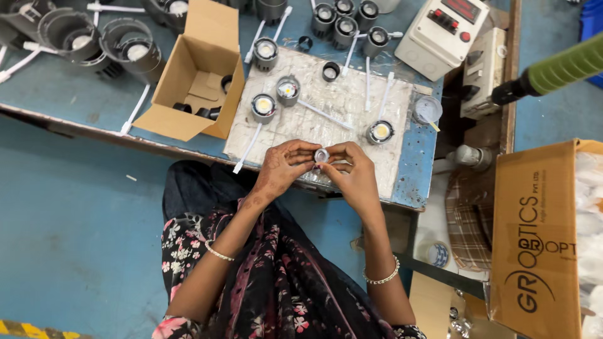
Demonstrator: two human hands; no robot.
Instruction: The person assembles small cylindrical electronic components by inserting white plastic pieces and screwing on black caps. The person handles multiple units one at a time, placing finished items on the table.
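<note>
Head view: a person sits at a blue workbench (81,100), seen from above, both hands raised just over its near edge.
Left hand: the left hand (284,168) is curled, its fingertips (312,150) pinched on the left side of a small round lens piece (321,155).
Right hand: the right hand (353,171) is curled the same way, thumb and fingers closed on the right side of the same piece.
Lens piece: small, round, pale and shiny, held between both hands above the near edge of the white work mat (326,119), in the middle of the scene.
Mat: four round lamp units with white wires lie on it; the nearest lamp (380,132) is just beyond the right hand, and a black ring (330,71) lies farther off.
Far left: an open cardboard box (195,75) with small black parts inside, beside large dark housings (94,41).
Far right: a white control box (443,34) with red buttons, and a green-handled tool (559,69).
Near right: a large brown carton (537,238) holding clear bags.
Wrists: a thin bangle on each.
</note>
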